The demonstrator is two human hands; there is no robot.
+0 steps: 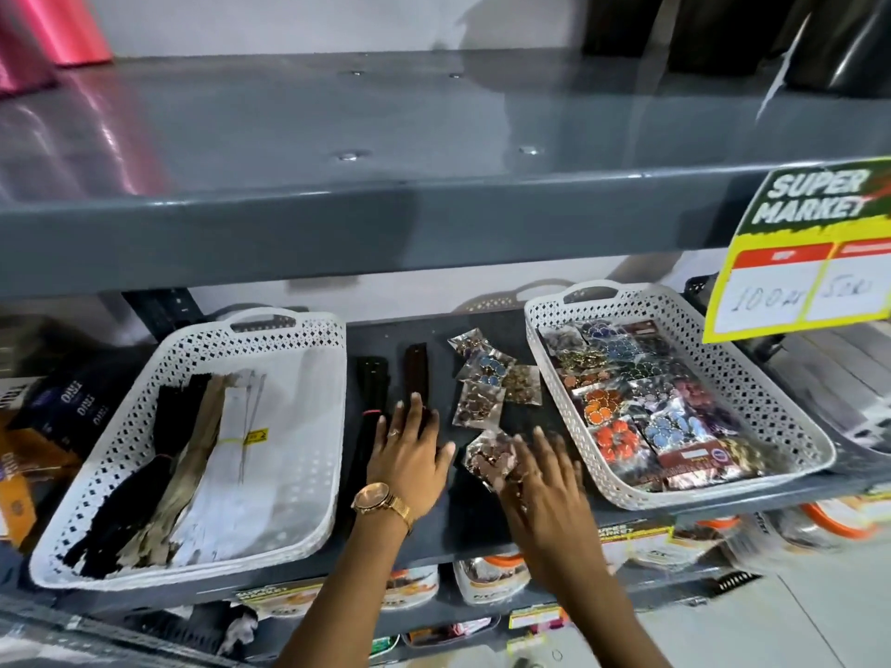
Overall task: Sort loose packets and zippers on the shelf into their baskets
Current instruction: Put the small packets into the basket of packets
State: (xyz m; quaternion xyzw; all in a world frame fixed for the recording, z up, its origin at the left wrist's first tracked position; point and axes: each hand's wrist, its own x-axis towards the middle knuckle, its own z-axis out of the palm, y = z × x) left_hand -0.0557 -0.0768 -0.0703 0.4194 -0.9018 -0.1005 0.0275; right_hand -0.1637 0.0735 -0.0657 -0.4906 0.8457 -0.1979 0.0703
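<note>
While both hands reach over the dark shelf [434,523] at frame center, loose stock lies btwn two white baskets. Left hand [410,455], w/ a gold watch [381,503] on the wrist, rests palm-down, fingers spread flat, over the near end of a brown zipper bundle [417,368]; a black zipper bundle [371,378] lies just beside it to the left. Grip on the zipper: can't tell. Right hand [540,479], blurred, fingers splayed wide, touches a clear packet of copper-colored bits [487,455], nothing closed around it. Four more loose packets [487,378] sit in a cluster above that, mid-frame, near the right basket's left wall. Left basket [308,359], lower left of frame, holds black, tan & white zippers [193,474] laid lengthwise. Right basket [771,417], right of center, is packed w/ colorful packets [641,402]. A yellow price sign [800,253] hangs at upper right from the gray shelf above [385,219].
</note>
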